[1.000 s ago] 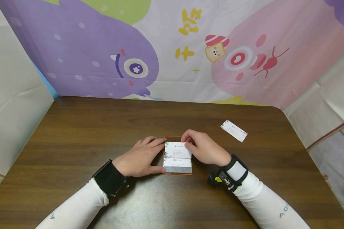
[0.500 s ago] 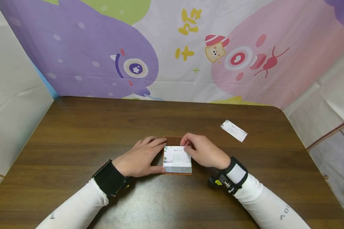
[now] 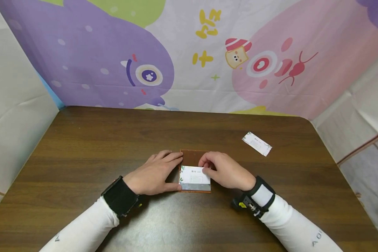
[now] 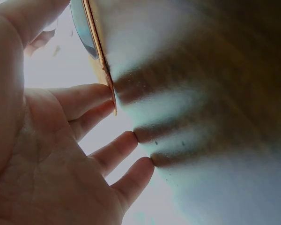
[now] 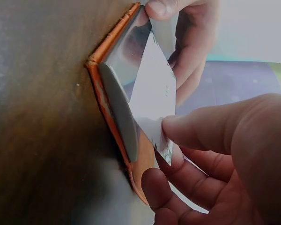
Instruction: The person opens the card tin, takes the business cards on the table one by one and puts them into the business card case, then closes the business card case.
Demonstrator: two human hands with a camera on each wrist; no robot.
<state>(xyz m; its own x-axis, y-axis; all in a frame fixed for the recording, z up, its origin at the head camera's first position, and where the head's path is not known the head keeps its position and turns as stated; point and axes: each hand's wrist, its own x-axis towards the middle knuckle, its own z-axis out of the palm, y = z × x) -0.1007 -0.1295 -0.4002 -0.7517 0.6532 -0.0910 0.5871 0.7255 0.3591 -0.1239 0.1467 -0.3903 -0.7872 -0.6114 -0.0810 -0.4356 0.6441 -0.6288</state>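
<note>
An open brown card case [image 3: 190,158] with an orange-brown edge lies on the table, a silvery metal panel [image 3: 193,187] across its near part. Between thumb and fingers, my right hand [image 3: 225,170] pinches the right side of a white business card [image 3: 193,174] printed with leaves and small text. In the right wrist view, the card [image 5: 152,86] tilts up, its lower edge behind the metal panel. My left hand [image 3: 154,171] rests along the case's left side, fingers extended, thumb at the near corner and index finger at the far corner. In the left wrist view, two fingertips touch the case's edge [image 4: 103,65].
A second white business card [image 3: 257,144] lies slanted on the brown wooden table [image 3: 113,133], beyond my right hand. A cartoon-printed cloth [image 3: 189,45] hangs along the table's far edge. Pale cloth panels [image 3: 19,91] stand at both sides.
My right hand has moved toward me with the card, which has slid down over the near part of the case. More of the brown inside shows. My left hand has stayed put.
</note>
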